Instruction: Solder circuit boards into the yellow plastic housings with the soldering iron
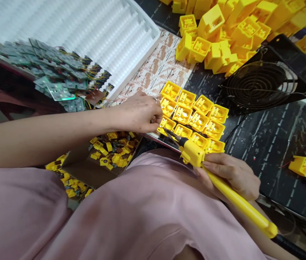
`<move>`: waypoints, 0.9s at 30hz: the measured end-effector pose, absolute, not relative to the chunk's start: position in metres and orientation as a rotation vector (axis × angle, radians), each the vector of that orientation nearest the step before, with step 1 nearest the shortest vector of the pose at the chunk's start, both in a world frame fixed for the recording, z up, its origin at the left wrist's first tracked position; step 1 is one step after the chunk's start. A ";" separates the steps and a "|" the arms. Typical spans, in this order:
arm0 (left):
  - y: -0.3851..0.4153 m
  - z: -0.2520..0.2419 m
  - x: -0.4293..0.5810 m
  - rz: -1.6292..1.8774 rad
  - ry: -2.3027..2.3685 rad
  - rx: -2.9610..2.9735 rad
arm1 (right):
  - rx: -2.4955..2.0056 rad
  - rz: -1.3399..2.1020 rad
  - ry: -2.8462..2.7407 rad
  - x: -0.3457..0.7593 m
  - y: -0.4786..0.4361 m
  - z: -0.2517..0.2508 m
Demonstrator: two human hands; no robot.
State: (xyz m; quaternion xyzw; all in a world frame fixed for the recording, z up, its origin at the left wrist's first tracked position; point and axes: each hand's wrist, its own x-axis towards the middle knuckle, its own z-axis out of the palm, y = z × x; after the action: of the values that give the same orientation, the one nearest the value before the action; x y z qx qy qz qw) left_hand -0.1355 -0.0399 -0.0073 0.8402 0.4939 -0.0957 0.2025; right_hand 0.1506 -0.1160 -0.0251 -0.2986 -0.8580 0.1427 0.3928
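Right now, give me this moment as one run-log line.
left hand: fingertips on block of yellow housings | right hand: gripping yellow soldering iron, tip at block's near edge | fan: beside block

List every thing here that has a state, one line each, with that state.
left hand: fingers pinched at the edge of the arranged yellow housings
right hand: closed around the yellow tool
yellow tool: held, tip pointing at the arranged housings
arranged yellow housings: set in rows, open side up
loose yellow housings: heaped, unsorted
fan: lying tilted; spinning or not, cannot tell
white tray: slots appear unfilled
circuit boards: piled
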 end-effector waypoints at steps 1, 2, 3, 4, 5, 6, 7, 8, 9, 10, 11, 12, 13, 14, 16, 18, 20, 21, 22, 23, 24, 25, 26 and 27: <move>-0.040 -0.006 -0.134 -0.286 1.385 2.347 | -0.720 0.331 -2.185 0.148 -0.114 -0.025; -0.040 -0.006 -0.134 -0.295 1.386 2.352 | -0.700 0.309 -2.189 0.145 -0.112 -0.025; -0.040 -0.006 -0.133 -0.295 1.383 2.359 | -0.698 0.306 -2.198 0.143 -0.111 -0.025; -0.040 -0.006 -0.133 -0.293 1.378 2.365 | -0.692 0.309 -2.204 0.142 -0.110 -0.024; -0.040 -0.006 -0.133 -0.295 1.374 2.368 | -0.681 0.316 -2.209 0.141 -0.110 -0.024; -0.040 -0.006 -0.132 -0.300 1.377 2.370 | -0.670 0.326 -2.223 0.141 -0.110 -0.023; -0.040 -0.006 -0.132 -0.311 1.384 2.369 | -0.656 0.330 -2.241 0.141 -0.110 -0.022; -0.040 -0.006 -0.131 -0.324 1.391 2.368 | -0.647 0.329 -2.258 0.141 -0.110 -0.021; -0.039 -0.006 -0.131 -0.333 1.398 2.369 | -0.647 0.326 -2.274 0.141 -0.111 -0.020; -0.039 -0.006 -0.130 -0.334 1.401 2.373 | -0.651 0.324 -2.282 0.141 -0.111 -0.019; -0.039 -0.006 -0.130 -0.327 1.399 2.378 | -0.652 0.327 -2.287 0.141 -0.111 -0.019; -0.039 -0.006 -0.130 -0.319 1.394 2.382 | -0.645 0.328 -2.287 0.141 -0.110 -0.018; -0.039 -0.006 -0.130 -0.314 1.390 2.383 | -0.631 0.327 -2.285 0.140 -0.109 -0.018; -0.039 -0.006 -0.130 -0.311 1.389 2.383 | -0.614 0.324 -2.288 0.140 -0.109 -0.017; -0.039 -0.006 -0.131 -0.307 1.386 2.390 | -0.576 0.310 -2.309 0.140 -0.107 -0.016; -0.039 -0.006 -0.131 -0.288 1.389 2.406 | -0.571 0.316 -2.334 0.141 -0.107 -0.013; -0.039 -0.006 -0.130 -0.279 1.390 2.411 | -0.614 0.334 -2.337 0.145 -0.106 -0.008; -0.040 -0.006 -0.130 -0.285 1.390 2.405 | -0.642 0.330 -2.320 0.147 -0.105 -0.005; -0.040 -0.005 -0.130 -0.293 1.389 2.397 | -0.668 0.317 -2.309 0.148 -0.104 -0.003; -0.039 -0.005 -0.130 -0.301 1.385 2.390 | -0.684 0.299 -2.307 0.150 -0.103 -0.001; -0.039 -0.004 -0.130 -0.305 1.382 2.387 | -0.686 0.277 -2.307 0.151 -0.102 0.000; -0.039 -0.004 -0.130 -0.304 1.380 2.390 | -0.683 0.265 -2.307 0.153 -0.102 0.000; -0.039 -0.004 -0.130 -0.300 1.376 2.398 | -0.688 0.268 -2.305 0.155 -0.102 -0.001; -0.038 -0.004 -0.130 -0.297 1.375 2.405 | -0.701 0.286 -2.290 0.157 -0.103 -0.004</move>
State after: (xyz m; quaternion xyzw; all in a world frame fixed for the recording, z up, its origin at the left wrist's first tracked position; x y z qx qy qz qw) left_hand -0.1302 -0.0384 -0.0037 0.8495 0.4859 -0.1049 0.1768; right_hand 0.1574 -0.1030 -0.0039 -0.2716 -0.8869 0.1109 0.3570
